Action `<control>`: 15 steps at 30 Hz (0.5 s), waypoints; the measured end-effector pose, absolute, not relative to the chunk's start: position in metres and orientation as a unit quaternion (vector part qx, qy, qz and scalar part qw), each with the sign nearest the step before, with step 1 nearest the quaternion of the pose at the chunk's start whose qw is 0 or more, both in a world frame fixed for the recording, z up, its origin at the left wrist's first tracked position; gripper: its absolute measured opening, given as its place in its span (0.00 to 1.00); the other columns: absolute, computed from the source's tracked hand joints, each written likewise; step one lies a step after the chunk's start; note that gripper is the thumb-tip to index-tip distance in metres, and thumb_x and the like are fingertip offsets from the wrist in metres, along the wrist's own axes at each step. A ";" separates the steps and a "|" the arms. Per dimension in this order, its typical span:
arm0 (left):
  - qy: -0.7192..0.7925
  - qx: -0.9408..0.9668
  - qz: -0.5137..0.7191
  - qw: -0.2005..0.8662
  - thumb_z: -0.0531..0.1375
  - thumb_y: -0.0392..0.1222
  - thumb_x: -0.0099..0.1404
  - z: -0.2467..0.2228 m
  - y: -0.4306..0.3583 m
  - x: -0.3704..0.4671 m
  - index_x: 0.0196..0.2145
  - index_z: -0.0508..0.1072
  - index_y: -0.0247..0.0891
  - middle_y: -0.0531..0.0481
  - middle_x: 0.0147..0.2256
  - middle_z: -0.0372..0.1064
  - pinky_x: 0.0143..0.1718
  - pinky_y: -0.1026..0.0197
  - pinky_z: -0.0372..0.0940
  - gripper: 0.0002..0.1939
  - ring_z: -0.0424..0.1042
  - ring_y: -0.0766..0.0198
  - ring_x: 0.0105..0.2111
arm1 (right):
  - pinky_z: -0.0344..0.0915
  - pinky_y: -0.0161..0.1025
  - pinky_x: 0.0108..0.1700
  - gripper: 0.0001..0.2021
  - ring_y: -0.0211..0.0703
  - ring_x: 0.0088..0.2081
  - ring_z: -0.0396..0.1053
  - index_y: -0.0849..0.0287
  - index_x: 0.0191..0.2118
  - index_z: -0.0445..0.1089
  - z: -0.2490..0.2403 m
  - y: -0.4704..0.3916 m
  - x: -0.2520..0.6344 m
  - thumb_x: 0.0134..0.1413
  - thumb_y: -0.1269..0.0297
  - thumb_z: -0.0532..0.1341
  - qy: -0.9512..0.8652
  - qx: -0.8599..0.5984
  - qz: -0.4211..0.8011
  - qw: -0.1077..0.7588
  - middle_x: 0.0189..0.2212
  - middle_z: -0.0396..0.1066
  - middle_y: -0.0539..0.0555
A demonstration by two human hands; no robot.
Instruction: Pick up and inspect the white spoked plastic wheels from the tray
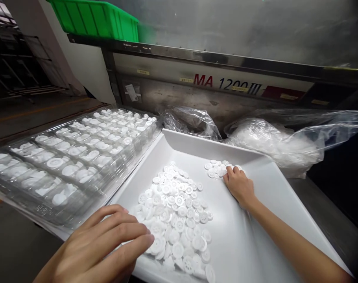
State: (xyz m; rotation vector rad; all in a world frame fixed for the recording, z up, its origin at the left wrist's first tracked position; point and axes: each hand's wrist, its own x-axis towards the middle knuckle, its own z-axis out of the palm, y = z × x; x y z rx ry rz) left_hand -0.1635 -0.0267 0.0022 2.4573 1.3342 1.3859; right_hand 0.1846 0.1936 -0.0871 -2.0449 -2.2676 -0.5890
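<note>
ok so from where I'm standing the white discs (179, 224) sit in a big white tray (240, 243), mostly one heap on the 9 o'clock side, its long axis running roughly 12 to 6. They're round, so I can't pick a pointing direction for each, but most lie flattish and a few are tipped. Smaller bunch (216, 171) at 12, right hand (240, 186) fingertips on it, aimed at 11, can't tell if they're pinching any. Left hand (108, 239) is at 8, well apart, fingers loosely stretched toward 2, underside hidden. Clear compartment tray (137, 147) of white parts at 10, clear bag (273, 141) at 1
</note>
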 end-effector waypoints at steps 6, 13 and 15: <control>0.390 0.817 0.424 -0.033 0.58 0.32 0.58 -0.001 -0.018 -0.175 0.50 0.72 0.50 0.52 0.31 0.78 0.38 0.50 0.72 0.23 0.75 0.56 0.31 | 0.70 0.38 0.35 0.11 0.38 0.34 0.69 0.62 0.47 0.67 -0.084 0.196 0.189 0.66 0.60 0.58 -0.741 -0.650 -0.168 -0.004 0.38 0.68 0.52; 0.347 0.771 0.518 0.132 0.57 0.27 0.58 -0.003 -0.019 -0.167 0.49 0.74 0.49 0.51 0.29 0.77 0.32 0.51 0.71 0.24 0.74 0.57 0.28 | 0.70 0.39 0.36 0.11 0.38 0.32 0.69 0.62 0.44 0.68 -0.078 0.202 0.201 0.66 0.59 0.58 -0.711 -0.688 -0.140 0.048 0.34 0.69 0.51; 0.340 0.645 0.611 0.308 0.57 0.32 0.63 0.002 -0.025 -0.153 0.44 0.76 0.50 0.51 0.27 0.75 0.32 0.54 0.68 0.16 0.72 0.59 0.27 | 0.69 0.39 0.36 0.10 0.37 0.31 0.68 0.62 0.42 0.68 -0.072 0.206 0.205 0.65 0.59 0.59 -0.696 -0.703 -0.122 0.083 0.33 0.68 0.50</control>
